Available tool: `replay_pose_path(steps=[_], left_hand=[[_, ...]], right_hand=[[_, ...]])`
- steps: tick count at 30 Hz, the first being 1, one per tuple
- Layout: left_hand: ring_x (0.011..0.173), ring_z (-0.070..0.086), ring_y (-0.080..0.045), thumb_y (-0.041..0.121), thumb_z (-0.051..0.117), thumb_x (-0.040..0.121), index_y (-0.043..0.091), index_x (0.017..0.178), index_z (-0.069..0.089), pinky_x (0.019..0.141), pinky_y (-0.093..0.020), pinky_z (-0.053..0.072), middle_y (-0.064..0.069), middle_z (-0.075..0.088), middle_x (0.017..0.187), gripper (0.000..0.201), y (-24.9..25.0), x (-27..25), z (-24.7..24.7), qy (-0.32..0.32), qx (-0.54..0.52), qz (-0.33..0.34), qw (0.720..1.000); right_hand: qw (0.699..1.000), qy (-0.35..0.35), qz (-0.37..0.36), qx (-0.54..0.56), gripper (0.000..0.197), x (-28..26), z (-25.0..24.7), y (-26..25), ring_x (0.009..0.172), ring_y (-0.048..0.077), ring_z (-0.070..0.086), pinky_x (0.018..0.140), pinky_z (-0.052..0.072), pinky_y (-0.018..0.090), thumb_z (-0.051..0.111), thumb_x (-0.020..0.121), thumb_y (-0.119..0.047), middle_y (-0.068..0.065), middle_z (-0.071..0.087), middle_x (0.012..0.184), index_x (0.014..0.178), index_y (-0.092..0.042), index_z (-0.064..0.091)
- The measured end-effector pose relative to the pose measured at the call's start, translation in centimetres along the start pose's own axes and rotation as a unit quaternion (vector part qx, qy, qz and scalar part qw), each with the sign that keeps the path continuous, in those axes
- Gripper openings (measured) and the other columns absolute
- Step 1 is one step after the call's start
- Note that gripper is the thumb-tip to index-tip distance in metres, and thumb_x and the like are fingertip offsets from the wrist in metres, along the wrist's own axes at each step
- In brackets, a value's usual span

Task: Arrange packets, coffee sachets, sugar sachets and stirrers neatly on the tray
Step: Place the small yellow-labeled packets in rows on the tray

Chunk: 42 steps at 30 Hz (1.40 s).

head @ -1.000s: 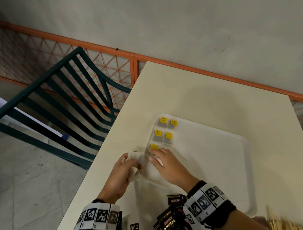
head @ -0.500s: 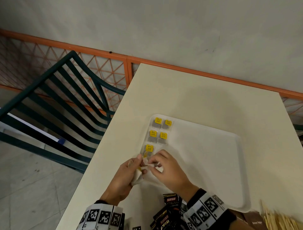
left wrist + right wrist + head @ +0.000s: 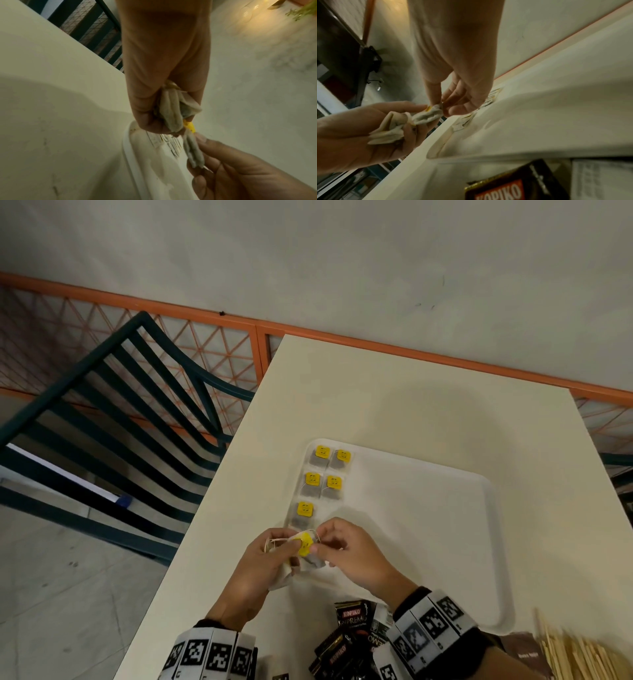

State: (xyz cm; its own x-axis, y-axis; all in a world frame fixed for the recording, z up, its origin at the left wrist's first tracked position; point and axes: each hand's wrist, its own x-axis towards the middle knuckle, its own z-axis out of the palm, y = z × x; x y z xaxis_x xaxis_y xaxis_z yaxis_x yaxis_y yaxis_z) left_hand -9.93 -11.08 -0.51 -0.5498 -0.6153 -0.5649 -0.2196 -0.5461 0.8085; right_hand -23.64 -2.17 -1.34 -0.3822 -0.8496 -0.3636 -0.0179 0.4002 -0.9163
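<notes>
A white tray lies on the cream table. Several tea bags with yellow tags lie in two columns at its left end. My left hand grips a bunch of tea bags above the tray's near left corner. My right hand pinches one tea bag with a yellow tag at that bunch. In the left wrist view this bag hangs between the right hand's thumb and fingers.
Black coffee sachets lie on the table near me, one also in the right wrist view. Wooden stirrers and a brown packet sit at the near right. A green chair stands left of the table.
Both hands have lifted a little off the tray's corner. The right hand now pinches a tea bag with its yellow tag showing, drawn from the left hand's bunch.
</notes>
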Motion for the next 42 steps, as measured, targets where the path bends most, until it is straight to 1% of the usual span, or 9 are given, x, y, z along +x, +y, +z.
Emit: replay_pose_path(steps=[6, 10, 15, 19, 22, 28, 33, 38, 42], left_hand=[[0.069, 0.06, -0.021, 0.003, 0.057, 0.086, 0.005, 0.097, 0.058, 0.061, -0.024, 0.053, -0.013, 0.063, 0.087, 0.011, 0.0, -0.5, -1.2, 0.026, -0.103, -0.036, 0.994], [0.07, 0.059, -0.021, 0.001, 0.054, 0.086, 0.003, 0.104, 0.057, 0.056, -0.022, 0.055, -0.014, 0.061, 0.089, 0.018, 0.0, -0.7, -1.8, 0.021, -0.14, -0.045, 0.989], [0.076, 0.059, -0.022, -0.001, 0.049, 0.088, 0.004, 0.103, 0.057, 0.059, -0.024, 0.057, -0.015, 0.062, 0.095, 0.018, -0.2, -0.6, -1.9, 0.01, -0.17, -0.046, 0.984], [0.079, 0.059, -0.023, -0.005, 0.041, 0.088, 0.004, 0.107, 0.055, 0.063, -0.025, 0.057, -0.016, 0.061, 0.097, 0.025, 0.1, -0.6, -1.7, -0.013, -0.192, -0.044, 0.98], [0.082, 0.062, -0.023, -0.009, 0.04, 0.087, 0.004, 0.106, 0.054, 0.067, -0.027, 0.057, -0.018, 0.061, 0.098, 0.027, 0.4, -0.6, -1.4, -0.016, -0.22, -0.034, 0.975], [0.096, 0.06, -0.027, 0.01, 0.048, 0.092, 0.011, 0.113, 0.054, 0.077, -0.035, 0.05, -0.016, 0.063, 0.106, 0.022, 0.5, -1.0, -0.9, -0.033, -0.162, -0.004, 0.986], [0.086, 0.066, -0.017, 0.022, 0.04, 0.097, 0.006, 0.117, 0.052, 0.074, -0.03, 0.052, -0.011, 0.062, 0.1, 0.029, 0.6, -1.6, -0.2, -0.056, -0.127, 0.008, 0.99], [0.093, 0.061, -0.02, 0.027, 0.055, 0.083, 0.007, 0.117, 0.053, 0.081, -0.031, 0.051, -0.011, 0.063, 0.103, 0.04, 0.4, -2.1, -0.9, -0.083, -0.095, -0.005, 0.992], [0.077, 0.054, -0.016, 0.02, 0.059, 0.085, 0.01, 0.109, 0.058, 0.073, -0.028, 0.045, -0.009, 0.059, 0.099, 0.026, 0.1, -2.4, -1.3, -0.054, -0.036, -0.003, 0.998]], right_hand=[[0.982, 0.179, 0.048, 0.019, 0.023, 2.0, -1.1, 1.2, 0.053, 0.018, 0.055, 0.056, 0.048, 0.024, 0.068, 0.078, -0.003, 0.006, 0.062, 0.064, 0.068, -0.015, 0.052], [0.98, 0.195, 0.038, -0.023, 0.023, 3.2, -1.1, 1.8, 0.056, 0.02, 0.06, 0.068, 0.053, 0.03, 0.067, 0.077, 0.0, 0.006, 0.063, 0.064, 0.067, -0.018, 0.056], [0.975, 0.2, 0.01, -0.097, 0.027, 3.9, -0.9, 2.6, 0.047, -0.004, 0.056, 0.053, 0.044, 0.006, 0.069, 0.077, -0.002, -0.004, 0.059, 0.061, 0.068, -0.023, 0.055], [0.963, 0.222, -0.002, -0.155, 0.006, 3.8, -0.8, 2.0, 0.065, 0.009, 0.055, 0.065, 0.041, 0.017, 0.067, 0.08, -0.009, 0.002, 0.058, 0.075, 0.08, -0.01, 0.061], [0.962, 0.184, -0.045, -0.198, 0.007, 2.6, 0.1, 0.5, 0.065, 0.004, 0.049, 0.061, 0.035, 0.009, 0.063, 0.085, -0.018, 0.0, 0.055, 0.081, 0.086, -0.011, 0.062], [0.991, -0.055, -0.077, -0.091, 0.015, -1.3, 2.6, -2.9, 0.059, -0.005, 0.052, 0.062, 0.042, 0.009, 0.071, 0.079, -0.024, -0.014, 0.055, 0.071, 0.087, -0.027, 0.058], [0.986, -0.015, -0.092, -0.136, 0.028, -1.6, 3.5, -2.0, 0.072, -0.001, 0.051, 0.068, 0.04, 0.006, 0.072, 0.077, -0.022, -0.005, 0.059, 0.093, 0.103, -0.018, 0.063], [0.994, 0.017, -0.077, -0.079, 0.022, -1.7, 2.4, -2.1, 0.067, -0.006, 0.052, 0.064, 0.042, 0.008, 0.07, 0.079, -0.017, -0.015, 0.057, 0.078, 0.083, -0.03, 0.053], [0.997, 0.041, -0.06, -0.022, 0.025, -1.4, 1.8, -1.5, 0.066, 0.01, 0.057, 0.062, 0.047, 0.021, 0.065, 0.082, -0.01, -0.005, 0.059, 0.079, 0.08, -0.026, 0.046]])
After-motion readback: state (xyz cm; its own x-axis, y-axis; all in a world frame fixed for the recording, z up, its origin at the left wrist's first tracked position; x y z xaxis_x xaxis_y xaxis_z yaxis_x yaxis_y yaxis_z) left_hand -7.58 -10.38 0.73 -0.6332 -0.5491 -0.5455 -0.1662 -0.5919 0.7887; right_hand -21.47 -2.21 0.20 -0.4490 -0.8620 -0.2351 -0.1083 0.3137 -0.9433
